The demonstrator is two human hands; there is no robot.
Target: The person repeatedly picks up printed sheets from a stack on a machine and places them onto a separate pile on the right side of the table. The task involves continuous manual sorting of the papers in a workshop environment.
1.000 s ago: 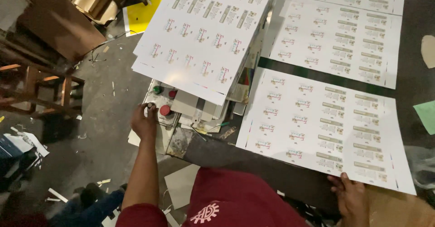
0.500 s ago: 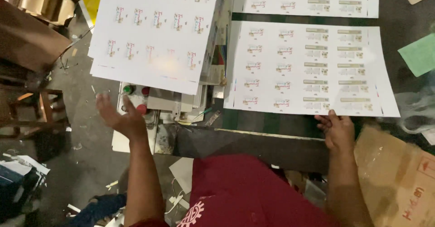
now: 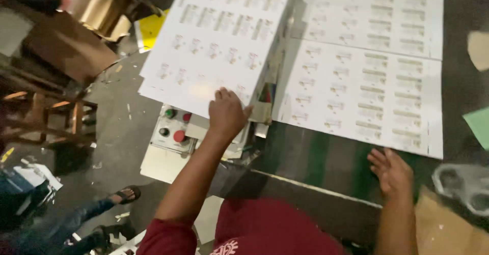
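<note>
Left hand (image 3: 226, 113) is resting palm down, fingers loosely curled, on the near edge of a stack of printed white sheets (image 3: 219, 41), touching the paper at the stack's 5 o'clock corner; whether it is pinching a sheet cannot be told. Right hand (image 3: 391, 171) is lying open and flat, fingers spread, on the dark green counter (image 3: 326, 158), just at 6 o'clock of a second printed sheet (image 3: 361, 92) and touching or nearly touching its lower edge. That sheet is lying flat on the counter at 3 o'clock of the stack, with another printed sheet (image 3: 377, 10) sitting beyond it at 12 o'clock. Under the stack's near edge, at 7 o'clock of the left hand, a pale control box (image 3: 170, 133) is showing a green button, a black one and two red ones. A sandalled foot (image 3: 125, 195) of another person is standing on the grey floor at 7 o'clock. A green paper scrap (image 3: 479, 125) is lying at 3 o'clock.
</note>
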